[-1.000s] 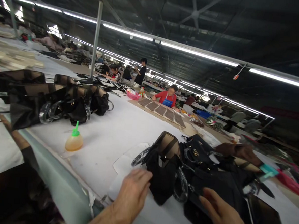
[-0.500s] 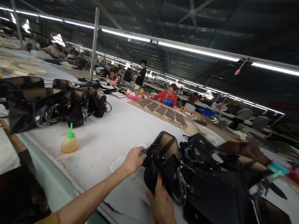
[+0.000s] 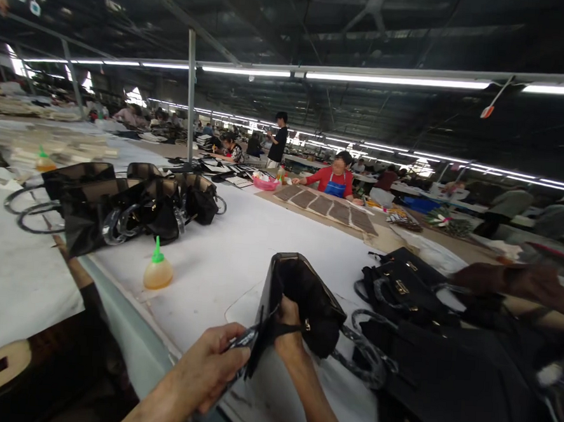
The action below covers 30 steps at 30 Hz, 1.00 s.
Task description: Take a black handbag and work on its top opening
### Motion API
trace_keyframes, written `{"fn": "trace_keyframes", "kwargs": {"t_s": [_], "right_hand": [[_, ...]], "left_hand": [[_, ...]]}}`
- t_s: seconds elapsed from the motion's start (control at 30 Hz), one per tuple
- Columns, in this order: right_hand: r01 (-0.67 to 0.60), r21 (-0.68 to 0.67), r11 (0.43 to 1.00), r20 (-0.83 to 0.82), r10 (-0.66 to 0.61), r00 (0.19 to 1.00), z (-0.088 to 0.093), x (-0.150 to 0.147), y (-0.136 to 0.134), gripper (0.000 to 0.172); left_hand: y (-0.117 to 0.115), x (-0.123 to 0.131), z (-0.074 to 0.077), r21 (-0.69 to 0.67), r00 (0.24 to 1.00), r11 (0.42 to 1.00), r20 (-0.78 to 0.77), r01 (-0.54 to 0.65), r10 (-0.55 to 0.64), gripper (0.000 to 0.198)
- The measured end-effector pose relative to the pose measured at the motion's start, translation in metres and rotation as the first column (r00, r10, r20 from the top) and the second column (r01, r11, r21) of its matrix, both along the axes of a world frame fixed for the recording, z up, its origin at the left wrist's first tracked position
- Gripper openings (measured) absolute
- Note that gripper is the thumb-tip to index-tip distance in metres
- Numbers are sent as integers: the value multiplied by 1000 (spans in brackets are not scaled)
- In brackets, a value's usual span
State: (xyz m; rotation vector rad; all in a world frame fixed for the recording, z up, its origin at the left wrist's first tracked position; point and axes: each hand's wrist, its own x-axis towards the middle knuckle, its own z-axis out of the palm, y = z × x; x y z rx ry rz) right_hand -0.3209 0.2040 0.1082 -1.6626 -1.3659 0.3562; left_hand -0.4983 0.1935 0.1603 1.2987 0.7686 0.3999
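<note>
1. Now the left hand (image 3: pixel 208 369) is curled shut low in the head view, its fingers pinched around a wrapped handle (image 3: pixel 239 343) of the black handbag (image 3: pixel 305 301).
2. The right hand (image 3: pixel 287 339) is also closed, gripping the bag's near edge where a thin black strap (image 3: pixel 284 329) crosses it; its thumb lies on the bag's side.
3. The black handbag stands lifted and tilted at the middle of the white worktable (image 3: pixel 241 247), its open mouth turned to the left and away from the person, over a pale cut sheet (image 3: pixel 242 304) lying on the table.
4. Just right of it lies a heap of finished black bags (image 3: pixel 401 288) with gold fittings, and a plastic-wrapped handle (image 3: pixel 364 353) trails between that heap and the held bag.
5. To the left, well apart from the hands, a squeeze bottle with a green nozzle (image 3: pixel 158 272) holding amber liquid stands on the table.
6. Beyond the bottle a row of dark open bags (image 3: pixel 120 198) lies on its side, handles pointing left.
7. Farther up the table brown cut panels (image 3: pixel 330 209) lie in a row before a seated person in a red top and blue apron (image 3: pixel 334 179).
8. More people work at benches beyond, under long strip lights (image 3: pixel 395 80).
</note>
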Motion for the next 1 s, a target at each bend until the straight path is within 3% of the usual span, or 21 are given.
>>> {"fn": "trace_keyframes", "kwargs": {"t_s": [0.1, 0.2, 0.27, 0.37, 0.43, 0.5, 0.57, 0.6, 0.7, 0.77, 0.93, 1.0], "right_hand": [[17, 2, 1000, 54, -17, 998, -11, -1, -1, 36], [91, -118, 989, 246, -60, 967, -25, 4, -9, 46], [40, -245, 969, 365, 54, 929, -29, 4, -25, 45], [-73, -423, 903, 459, 283, 842, -23, 4, -64, 28], [51, -389, 920, 548, 187, 815, -11, 11, -93, 27], [210, -109, 972, 647, -92, 757, 6, 25, -112, 28], [310, 97, 946, 712, -284, 642, 21, 41, -116, 37], [360, 105, 927, 724, -319, 612, 27, 48, -113, 43], [435, -195, 879, 689, -193, 699, 38, 58, -93, 35], [404, -331, 853, 594, -144, 791, 45, 59, -83, 31], [302, -371, 878, 390, -148, 909, 80, 64, -97, 32], [283, -407, 869, 361, -131, 923, 84, 66, -110, 34]], "left_hand": [[9, -5, -8, 34, 999, 998, -9, -54, 54, 34], [14, -7, -16, 37, 999, 999, -3, -33, 33, 33], [15, -7, -18, 31, 1000, 999, 10, -24, 24, 34], [16, -10, -15, 17, 999, 999, 11, -32, 32, 34], [17, -12, -11, 3, 999, 999, 6, -35, 35, 35], [18, -14, -10, -3, 999, 1000, 13, -31, 31, 36], [18, -12, -13, -3, 999, 1000, 31, -23, 23, 36], [19, -11, -15, -3, 999, 1000, 44, -20, 20, 37], [22, -6, -18, -25, 997, 999, 74, -25, 26, 42], [25, -6, -9, -38, 995, 998, 83, -43, 46, 45], [23, -32, 37, -32, 989, 992, 88, -119, 122, 53], [14, -45, 45, -52, 991, 992, 62, -117, 120, 60]]}}
